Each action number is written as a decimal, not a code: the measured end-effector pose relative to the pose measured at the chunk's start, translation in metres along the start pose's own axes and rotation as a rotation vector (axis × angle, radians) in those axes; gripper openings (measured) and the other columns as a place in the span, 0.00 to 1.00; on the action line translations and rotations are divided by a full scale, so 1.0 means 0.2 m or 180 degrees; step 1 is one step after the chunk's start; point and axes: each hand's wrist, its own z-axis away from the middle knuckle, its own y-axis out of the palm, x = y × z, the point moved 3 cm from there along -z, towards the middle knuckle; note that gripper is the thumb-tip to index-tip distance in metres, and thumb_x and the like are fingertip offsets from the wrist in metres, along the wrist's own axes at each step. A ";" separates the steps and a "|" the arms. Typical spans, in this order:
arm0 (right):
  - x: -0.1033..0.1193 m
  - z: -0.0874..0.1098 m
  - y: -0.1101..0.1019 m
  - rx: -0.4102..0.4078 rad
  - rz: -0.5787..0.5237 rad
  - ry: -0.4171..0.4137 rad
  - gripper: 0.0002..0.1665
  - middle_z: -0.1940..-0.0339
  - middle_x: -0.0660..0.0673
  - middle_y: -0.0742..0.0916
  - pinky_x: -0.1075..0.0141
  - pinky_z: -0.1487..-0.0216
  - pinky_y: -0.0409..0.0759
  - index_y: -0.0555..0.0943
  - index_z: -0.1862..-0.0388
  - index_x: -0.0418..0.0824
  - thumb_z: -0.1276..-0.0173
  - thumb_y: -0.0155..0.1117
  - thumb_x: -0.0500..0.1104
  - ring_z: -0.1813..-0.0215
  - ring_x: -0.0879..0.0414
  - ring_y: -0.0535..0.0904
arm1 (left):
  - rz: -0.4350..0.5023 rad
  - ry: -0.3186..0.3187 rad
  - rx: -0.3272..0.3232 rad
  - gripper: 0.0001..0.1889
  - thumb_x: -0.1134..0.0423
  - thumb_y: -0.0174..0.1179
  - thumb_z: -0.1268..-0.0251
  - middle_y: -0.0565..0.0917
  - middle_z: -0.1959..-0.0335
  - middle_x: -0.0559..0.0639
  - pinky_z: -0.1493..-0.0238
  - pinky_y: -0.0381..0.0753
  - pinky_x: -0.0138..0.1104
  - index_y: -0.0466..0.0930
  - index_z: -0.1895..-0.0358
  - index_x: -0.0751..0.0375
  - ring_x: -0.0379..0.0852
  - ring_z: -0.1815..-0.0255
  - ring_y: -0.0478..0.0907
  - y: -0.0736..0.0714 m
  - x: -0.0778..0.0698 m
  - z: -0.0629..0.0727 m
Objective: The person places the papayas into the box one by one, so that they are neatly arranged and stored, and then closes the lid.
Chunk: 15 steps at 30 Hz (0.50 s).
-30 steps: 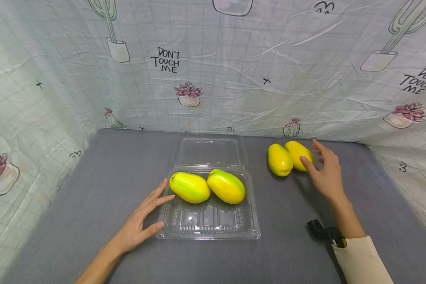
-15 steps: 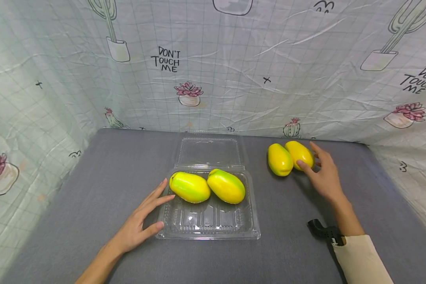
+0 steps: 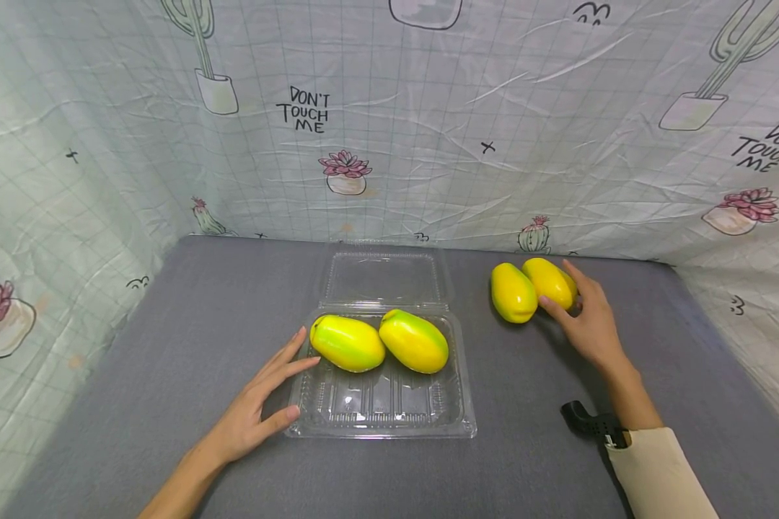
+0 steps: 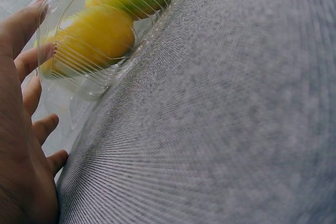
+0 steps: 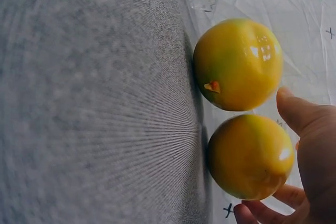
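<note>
Two yellow-green papayas, a left one (image 3: 347, 343) and a right one (image 3: 414, 342), lie side by side in the back half of a clear plastic clamshell container (image 3: 389, 425). My left hand (image 3: 249, 414) rests at the container's left edge with its fingers spread. In the left wrist view, its fingertips (image 4: 46, 52) reach the ribbed clear wall. At the back right, my right hand (image 3: 593, 317) holds a papaya (image 3: 547, 282) on the table, thumb at its near side and fingers round its right side. Another papaya (image 3: 514, 294) lies against it on the left.
The container's lid (image 3: 384, 280) lies folded back behind it. A grey cloth covers the table (image 3: 389, 476), and a printed curtain (image 3: 415, 108) stands along the back and sides. A black wrist mount (image 3: 591, 424) sticks out from the right sleeve (image 3: 662, 468).
My right hand has moved left and closed its thumb and fingers round the back right papaya. Both papayas there have shifted very slightly right. My left hand and the container have stayed put.
</note>
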 end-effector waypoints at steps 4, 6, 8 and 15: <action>-0.01 0.00 0.00 -0.0012 0.0038 0.0023 0.43 0.33 0.31 0.67 0.50 0.56 0.65 0.56 0.24 0.46 0.33 0.63 0.49 0.42 0.37 0.65 | 0.0006 -0.0001 -0.0001 0.30 0.59 0.59 0.38 0.52 0.25 0.65 0.30 0.44 0.35 0.67 0.32 0.62 0.62 0.26 0.48 0.00 0.00 0.00; -0.01 0.00 0.00 -0.0024 0.0057 0.0024 0.42 0.33 0.30 0.68 0.51 0.56 0.65 0.57 0.24 0.45 0.33 0.63 0.49 0.43 0.38 0.65 | 0.0010 0.0002 -0.0003 0.30 0.60 0.59 0.38 0.52 0.26 0.65 0.30 0.45 0.35 0.67 0.32 0.62 0.62 0.26 0.48 0.00 0.00 0.00; -0.02 0.00 0.00 -0.0024 0.0056 0.0029 0.42 0.34 0.29 0.67 0.48 0.54 0.67 0.58 0.24 0.43 0.33 0.63 0.49 0.42 0.37 0.65 | 0.0016 0.0005 0.0001 0.30 0.60 0.59 0.38 0.52 0.26 0.65 0.30 0.45 0.34 0.67 0.32 0.62 0.62 0.26 0.48 0.00 0.00 0.00; -0.03 0.00 0.00 -0.0010 0.0105 0.0130 0.42 0.36 0.26 0.65 0.40 0.51 0.71 0.57 0.25 0.41 0.32 0.64 0.48 0.41 0.31 0.65 | 0.0015 0.0042 -0.0009 0.30 0.60 0.59 0.39 0.52 0.26 0.66 0.29 0.44 0.35 0.67 0.33 0.62 0.63 0.26 0.48 0.00 0.00 0.00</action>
